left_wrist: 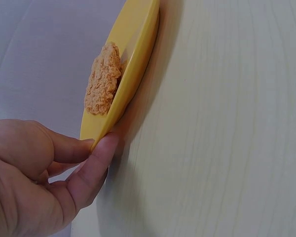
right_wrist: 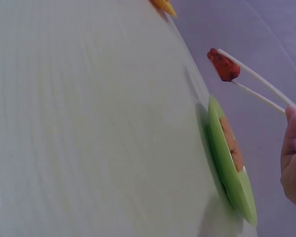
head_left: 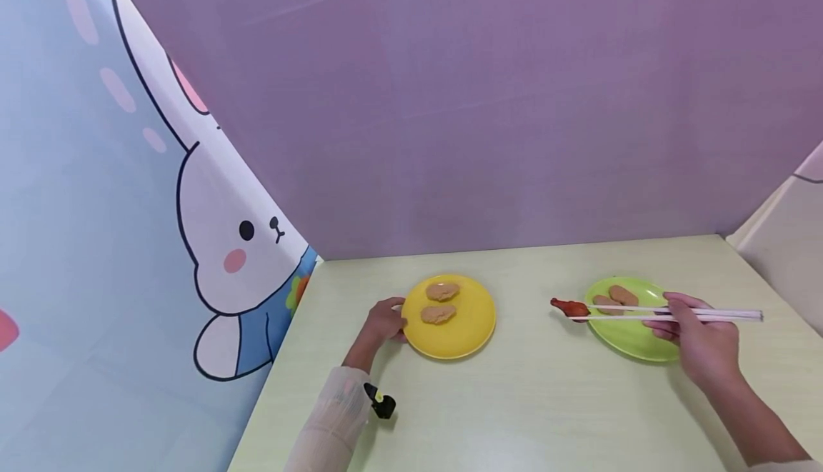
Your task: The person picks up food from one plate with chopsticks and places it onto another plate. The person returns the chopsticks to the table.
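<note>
My left hand (head_left: 384, 322) pinches the left rim of a yellow plate (head_left: 472, 322), thumb above and fingers below in the left wrist view. Two breaded fried chicken pieces (head_left: 439, 313) lie on that plate. With my right hand (head_left: 710, 347) I hold a pair of white chopsticks (head_left: 736, 314). Their tips grip a glossy red-brown piece of food (head_left: 572, 308), shaped like a small chicken drumstick, up off the table between the two plates. Below the chopsticks sits a green plate (head_left: 633, 343), with two tan food pieces (head_left: 622, 295) on it, partly covered by the chopsticks.
Both plates stand on a pale wood-grain table (head_left: 514, 400). A purple wall (head_left: 482, 115) rises at the table's back edge, and a blue panel with a cartoon rabbit (head_left: 238, 243) is on the left. A small black device (head_left: 382, 403) is at my left sleeve.
</note>
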Tool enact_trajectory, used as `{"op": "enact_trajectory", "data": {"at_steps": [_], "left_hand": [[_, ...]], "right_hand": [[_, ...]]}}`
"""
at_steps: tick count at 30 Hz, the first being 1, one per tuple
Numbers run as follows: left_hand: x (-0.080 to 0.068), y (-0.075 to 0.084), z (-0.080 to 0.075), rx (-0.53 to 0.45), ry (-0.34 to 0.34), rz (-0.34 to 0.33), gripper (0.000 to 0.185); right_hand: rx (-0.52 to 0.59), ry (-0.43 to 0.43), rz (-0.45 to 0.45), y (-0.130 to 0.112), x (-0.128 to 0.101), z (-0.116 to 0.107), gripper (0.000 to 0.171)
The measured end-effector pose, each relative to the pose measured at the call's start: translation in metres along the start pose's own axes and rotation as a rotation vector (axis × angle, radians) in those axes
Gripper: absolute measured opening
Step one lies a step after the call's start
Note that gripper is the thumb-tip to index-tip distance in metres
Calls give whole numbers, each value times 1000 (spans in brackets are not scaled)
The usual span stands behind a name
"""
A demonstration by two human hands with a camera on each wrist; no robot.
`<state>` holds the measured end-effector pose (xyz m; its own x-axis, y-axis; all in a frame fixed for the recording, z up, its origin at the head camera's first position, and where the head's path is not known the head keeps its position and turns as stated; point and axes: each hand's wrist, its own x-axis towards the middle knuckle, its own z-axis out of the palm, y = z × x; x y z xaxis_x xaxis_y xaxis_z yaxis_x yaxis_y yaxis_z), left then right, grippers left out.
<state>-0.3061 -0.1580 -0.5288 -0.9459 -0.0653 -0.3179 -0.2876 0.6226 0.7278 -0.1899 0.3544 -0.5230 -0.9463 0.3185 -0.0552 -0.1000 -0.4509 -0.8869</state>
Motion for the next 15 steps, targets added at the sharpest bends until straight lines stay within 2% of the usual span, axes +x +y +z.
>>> {"op": "enact_trajectory", "data": {"at_steps": [15], "left_hand": [[-2,-10,-4,10,-27,27,52]], "right_hand": [[142,-45,-78,-7,-23,-44,24]]}}
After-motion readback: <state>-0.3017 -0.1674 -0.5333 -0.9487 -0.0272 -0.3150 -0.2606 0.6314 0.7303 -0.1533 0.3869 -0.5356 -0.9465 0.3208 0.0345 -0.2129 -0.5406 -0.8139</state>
